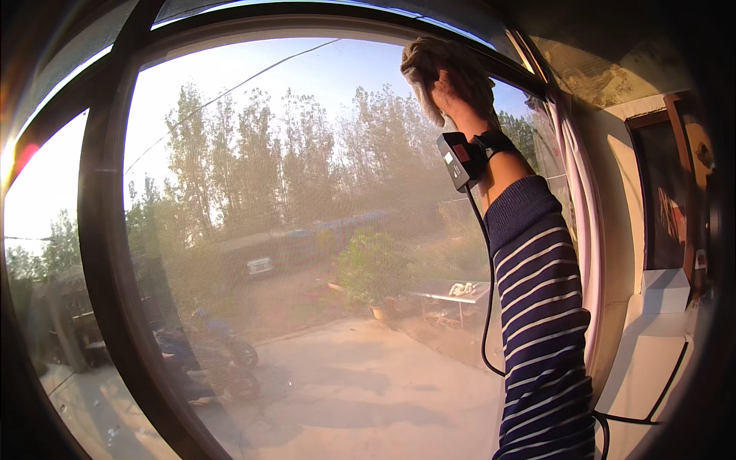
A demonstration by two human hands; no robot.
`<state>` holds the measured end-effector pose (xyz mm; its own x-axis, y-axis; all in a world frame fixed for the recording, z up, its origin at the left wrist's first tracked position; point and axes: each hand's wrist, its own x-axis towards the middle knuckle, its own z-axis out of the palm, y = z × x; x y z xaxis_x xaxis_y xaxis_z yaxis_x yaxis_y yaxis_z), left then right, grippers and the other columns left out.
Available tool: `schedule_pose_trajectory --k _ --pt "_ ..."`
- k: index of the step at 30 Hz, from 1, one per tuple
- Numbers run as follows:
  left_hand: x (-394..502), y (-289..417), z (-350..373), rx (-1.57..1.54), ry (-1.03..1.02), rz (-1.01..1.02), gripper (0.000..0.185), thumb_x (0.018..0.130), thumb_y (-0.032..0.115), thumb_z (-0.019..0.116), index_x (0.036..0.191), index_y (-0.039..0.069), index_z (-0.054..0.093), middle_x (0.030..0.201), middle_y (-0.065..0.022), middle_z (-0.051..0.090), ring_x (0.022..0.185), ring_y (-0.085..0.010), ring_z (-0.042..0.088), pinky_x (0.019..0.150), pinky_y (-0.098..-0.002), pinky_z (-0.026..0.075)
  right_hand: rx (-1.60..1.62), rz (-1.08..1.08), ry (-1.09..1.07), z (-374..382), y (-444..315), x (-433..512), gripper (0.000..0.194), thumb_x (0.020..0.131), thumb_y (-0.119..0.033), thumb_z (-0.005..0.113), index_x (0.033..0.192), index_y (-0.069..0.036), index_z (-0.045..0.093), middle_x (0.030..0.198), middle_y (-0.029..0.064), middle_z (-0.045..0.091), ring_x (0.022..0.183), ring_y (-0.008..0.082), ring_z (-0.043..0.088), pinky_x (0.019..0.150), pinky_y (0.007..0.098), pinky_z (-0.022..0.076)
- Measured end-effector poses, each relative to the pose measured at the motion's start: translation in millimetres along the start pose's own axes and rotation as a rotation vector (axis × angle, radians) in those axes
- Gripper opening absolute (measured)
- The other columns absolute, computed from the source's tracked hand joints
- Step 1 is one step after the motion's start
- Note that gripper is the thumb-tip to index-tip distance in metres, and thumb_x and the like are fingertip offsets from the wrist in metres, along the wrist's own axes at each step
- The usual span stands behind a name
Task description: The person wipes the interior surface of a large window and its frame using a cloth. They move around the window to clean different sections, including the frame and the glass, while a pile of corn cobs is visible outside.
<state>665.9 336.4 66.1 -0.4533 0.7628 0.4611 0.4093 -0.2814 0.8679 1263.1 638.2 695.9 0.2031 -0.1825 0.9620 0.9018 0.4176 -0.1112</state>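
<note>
High at the right of the window, my right hand (454, 95) grips a crumpled grey-brown cloth (422, 63). The cloth lies over the upper window frame (322, 23) and the top of the pane or screen, though the exact contact is partly covered by my hand. Below it spreads a large window panel with a fine mesh look (299, 190). A black box-shaped device (460, 161) is strapped to my right wrist, and a black cable (487, 310) runs down from it along the striped sleeve (543, 322). My left hand is out of view.
A dark vertical window post (103, 230) stands at left. Pale curtains (581, 218) hang to the right of my arm. Farther right are a white box (665, 290) and a brown-framed opening (661, 190). Outdoors, a potted plant (374, 270), a low table (454, 290) and motorcycles (213, 356) show.
</note>
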Motion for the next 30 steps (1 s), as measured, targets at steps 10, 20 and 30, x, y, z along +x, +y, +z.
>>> schedule_pose_trajectory --k 10,20,30 --pt "1 3 5 0.118 0.145 0.1 0.026 0.09 0.001 0.079 0.112 0.008 0.066 0.091 -0.0013 0.071 0.085 -0.0123 0.066 0.077 -0.0302 0.054 0.484 -0.558 -0.139 -16 -53 7 0.039 0.099 -0.037 0.07 0.134 -0.021 0.068 0.132 0.0044 0.07 0.12 0.025 0.066 0.102 0.0388 0.0525" --pt "-6 18 5 0.487 0.21 0.178 0.045 0.076 -0.004 0.078 0.116 0.003 0.059 0.094 -0.007 0.07 0.092 -0.0167 0.067 0.083 -0.0338 0.054 -0.038 -0.155 -0.139 -4 143 -65 0.044 0.1 -0.021 0.064 0.143 -0.013 0.058 0.134 0.0146 0.064 0.119 0.03 0.061 0.103 0.0417 0.0501" --pt "-7 23 -4 0.387 0.237 0.293 0.027 0.078 -0.002 0.075 0.095 0.003 0.055 0.08 -0.0044 0.063 0.08 -0.0138 0.061 0.075 -0.032 0.05 0.216 -0.285 -0.236 -40 29 -237 0.051 0.1 -0.022 0.065 0.146 -0.005 0.054 0.14 0.0181 0.059 0.129 0.0349 0.056 0.112 0.0445 0.0435"
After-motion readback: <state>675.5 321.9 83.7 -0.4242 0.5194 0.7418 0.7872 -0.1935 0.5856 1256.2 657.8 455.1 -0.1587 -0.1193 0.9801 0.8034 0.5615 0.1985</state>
